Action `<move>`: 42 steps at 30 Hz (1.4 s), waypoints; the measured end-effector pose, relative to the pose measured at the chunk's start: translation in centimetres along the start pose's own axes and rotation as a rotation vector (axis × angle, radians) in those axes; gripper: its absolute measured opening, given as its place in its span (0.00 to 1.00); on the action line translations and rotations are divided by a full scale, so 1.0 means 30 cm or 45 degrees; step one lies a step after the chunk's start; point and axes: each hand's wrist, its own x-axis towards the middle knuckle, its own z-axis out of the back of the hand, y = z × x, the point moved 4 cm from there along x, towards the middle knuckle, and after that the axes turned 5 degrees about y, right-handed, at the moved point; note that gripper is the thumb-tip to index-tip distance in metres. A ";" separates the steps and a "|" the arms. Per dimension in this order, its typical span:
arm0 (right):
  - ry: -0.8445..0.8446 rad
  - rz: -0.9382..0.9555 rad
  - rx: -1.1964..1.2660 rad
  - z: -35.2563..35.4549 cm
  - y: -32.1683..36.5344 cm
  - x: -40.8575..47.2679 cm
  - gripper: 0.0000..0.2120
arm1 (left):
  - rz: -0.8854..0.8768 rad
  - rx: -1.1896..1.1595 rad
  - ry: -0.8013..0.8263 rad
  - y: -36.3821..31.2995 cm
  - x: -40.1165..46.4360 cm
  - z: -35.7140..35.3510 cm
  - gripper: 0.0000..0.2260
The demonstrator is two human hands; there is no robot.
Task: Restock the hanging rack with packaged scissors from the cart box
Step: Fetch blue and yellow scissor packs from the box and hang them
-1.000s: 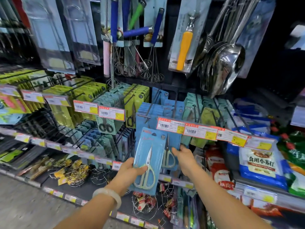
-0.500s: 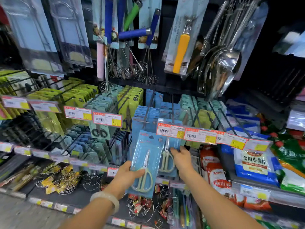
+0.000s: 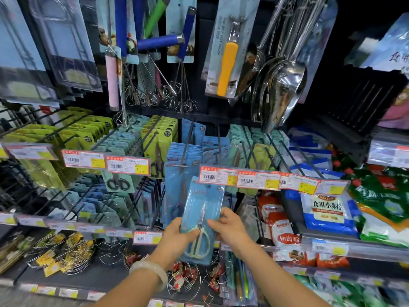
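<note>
A blue blister pack of pale-handled scissors (image 3: 202, 218) stands upright in front of the rack, its top just under the row of price tags (image 3: 239, 179). My left hand (image 3: 177, 237) grips its lower left edge, thumb across the front. My right hand (image 3: 230, 229) pinches its right edge at mid height. Behind it, several matching blue scissors packs (image 3: 183, 160) hang on a black peg hook (image 3: 188, 140). The cart box is out of view.
Green and teal scissors packs (image 3: 159, 138) fill the neighbouring hooks. Whisks (image 3: 155, 94), a yellow-handled tool (image 3: 226, 65) and steel scoops (image 3: 281, 89) hang above. Bagged food (image 3: 325, 211) lies on the shelf at right. Wire items (image 3: 66, 251) sit on the bottom shelf.
My right hand has left the hanging packs and taken the right edge of the pack my left hand holds. The pack has shifted right and stands more upright.
</note>
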 end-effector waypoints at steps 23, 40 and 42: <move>-0.374 0.229 -0.285 0.080 0.070 0.077 0.09 | -0.188 0.173 -0.047 -0.114 0.123 -0.025 0.04; -0.487 -0.249 -0.842 0.248 -0.184 -0.073 0.24 | 0.003 1.418 0.360 -0.004 0.213 -0.359 0.24; -0.493 -0.334 -0.987 0.326 -0.235 -0.158 0.23 | -0.206 1.611 0.466 -0.023 0.185 -0.497 0.23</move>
